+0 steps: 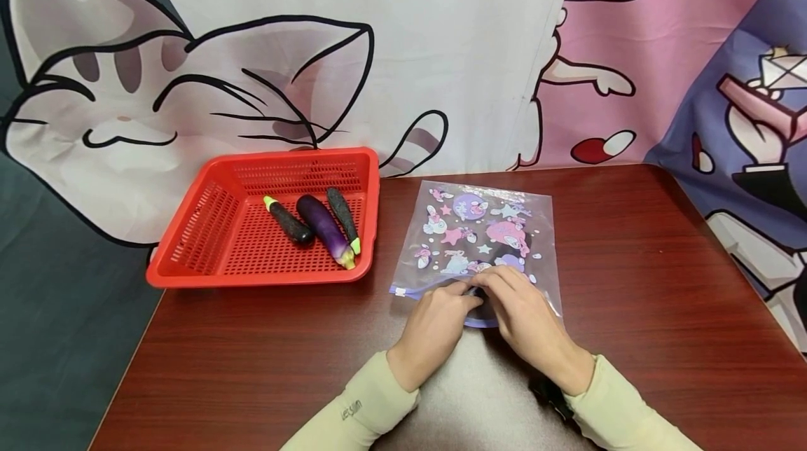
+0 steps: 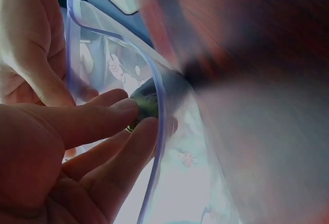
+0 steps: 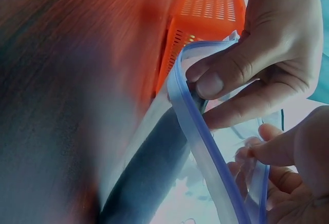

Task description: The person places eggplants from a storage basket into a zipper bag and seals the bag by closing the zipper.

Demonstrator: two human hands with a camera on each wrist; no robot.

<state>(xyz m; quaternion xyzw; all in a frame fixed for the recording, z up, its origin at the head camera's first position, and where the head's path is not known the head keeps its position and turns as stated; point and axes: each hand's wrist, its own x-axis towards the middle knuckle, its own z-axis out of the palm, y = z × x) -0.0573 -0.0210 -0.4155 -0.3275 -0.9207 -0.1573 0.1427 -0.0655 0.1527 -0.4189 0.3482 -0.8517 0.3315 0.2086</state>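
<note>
A clear zip bag (image 1: pixel 412 241) printed with pink and purple cartoon figures lies on the table, its purple-edged mouth toward me and parted. Inside, a long dark vegetable (image 3: pixel 149 167) stretches away from the mouth; its greenish end (image 2: pixel 147 103) shows in the left wrist view. My left hand (image 1: pixel 435 325) reaches in at the mouth and pinches that end between thumb and fingers. On the other side, my right hand (image 1: pixel 526 321) grips the bag's rim, fingertips seen through the plastic in the right wrist view. In the head view, the hands hide most of the mouth.
A red perforated basket (image 1: pixel 221 280) stands at the back left. It holds a purple eggplant (image 1: pixel 320 221), a black vegetable with a light green tip (image 1: pixel 290 223) and a slim dark one (image 1: pixel 341 209). Behind the brown table (image 1: pixel 649 283) hangs a cartoon-printed cloth (image 1: pixel 492 59).
</note>
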